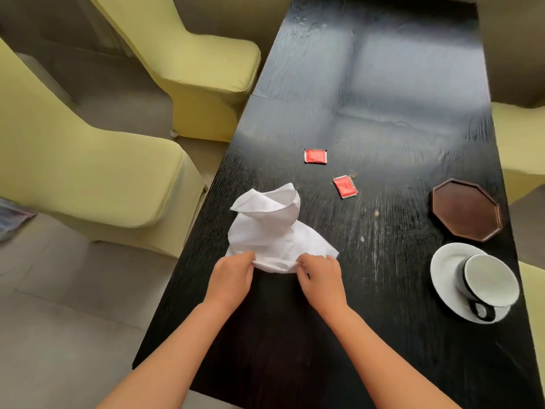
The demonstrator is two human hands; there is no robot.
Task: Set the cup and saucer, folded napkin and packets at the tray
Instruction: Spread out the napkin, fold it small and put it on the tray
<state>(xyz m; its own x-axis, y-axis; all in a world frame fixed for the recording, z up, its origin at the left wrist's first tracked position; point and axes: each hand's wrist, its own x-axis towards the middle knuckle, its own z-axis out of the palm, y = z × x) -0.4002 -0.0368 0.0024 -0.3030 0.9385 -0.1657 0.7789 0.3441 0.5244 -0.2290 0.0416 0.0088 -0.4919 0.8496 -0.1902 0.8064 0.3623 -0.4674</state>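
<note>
A crumpled white napkin (271, 225) lies on the black table (368, 84), near its left edge. My left hand (233, 276) and my right hand (321, 276) each pinch its near edge, a little apart. Two red packets lie beyond it: one flat packet (315, 156) farther away, another packet (345, 186) turned at an angle. A brown octagonal tray (467, 210) sits at the right side. Just in front of the tray stands a white saucer (445, 273) bearing a cup (491, 283), dark outside and white inside, its handle toward me.
Yellow-green covered chairs (88, 160) stand along the left of the table, and more chair (522, 137) edges show at the right. The table's far half reflects window light. A grey floor (73, 320) lies to the left.
</note>
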